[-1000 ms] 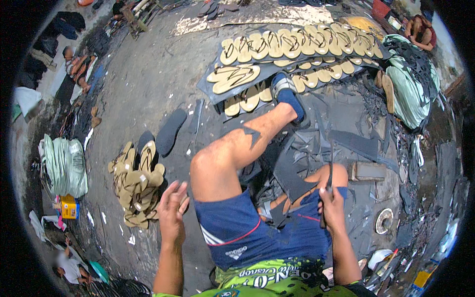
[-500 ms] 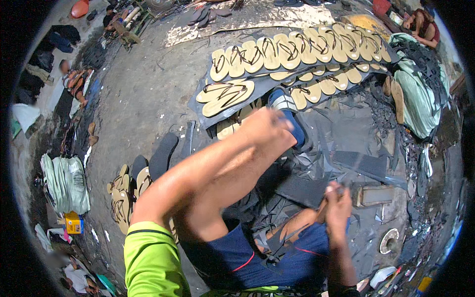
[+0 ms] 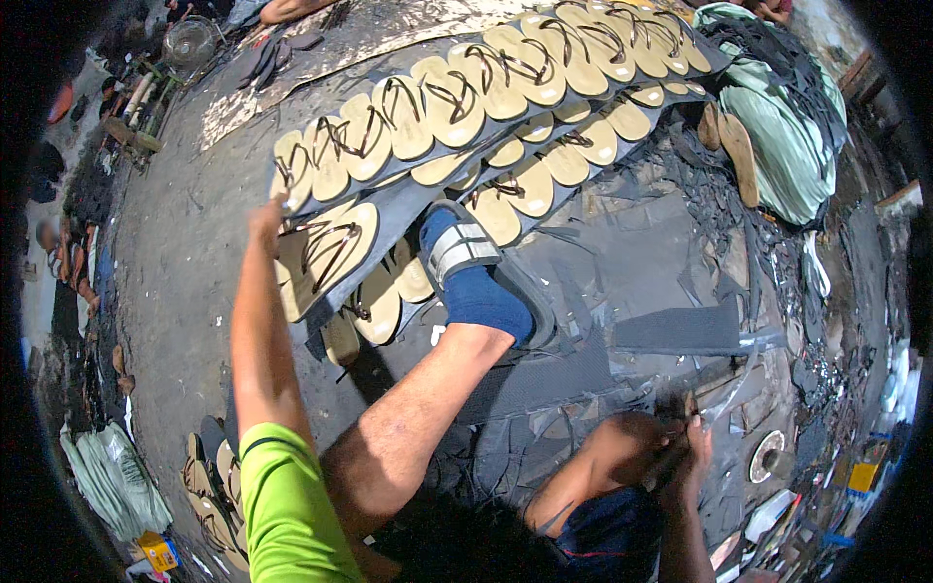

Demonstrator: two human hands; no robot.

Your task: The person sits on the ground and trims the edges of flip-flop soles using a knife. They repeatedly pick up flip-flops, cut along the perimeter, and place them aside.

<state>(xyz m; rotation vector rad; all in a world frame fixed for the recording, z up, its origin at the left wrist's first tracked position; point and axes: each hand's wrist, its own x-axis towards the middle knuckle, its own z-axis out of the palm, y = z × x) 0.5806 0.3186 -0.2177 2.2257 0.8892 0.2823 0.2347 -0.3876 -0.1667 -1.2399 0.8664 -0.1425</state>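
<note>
The left hand (image 3: 267, 216) has reached out to touch the tan sandals (image 3: 326, 255); whether its fingers are together is unclear. The right hand (image 3: 680, 457) stays closed by the knee.

Right hand (image 3: 680, 452) motion-blurred, its grip and contents indiscernible; left hand (image 3: 267, 216) seen from behind, fingers hidden at the tan sandal (image 3: 326, 255) edge.

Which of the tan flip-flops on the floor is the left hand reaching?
The left hand is at the big pair lying loose at the row's left end, nearest the person; the other flip-flops overlap in long rows farther away.
</note>
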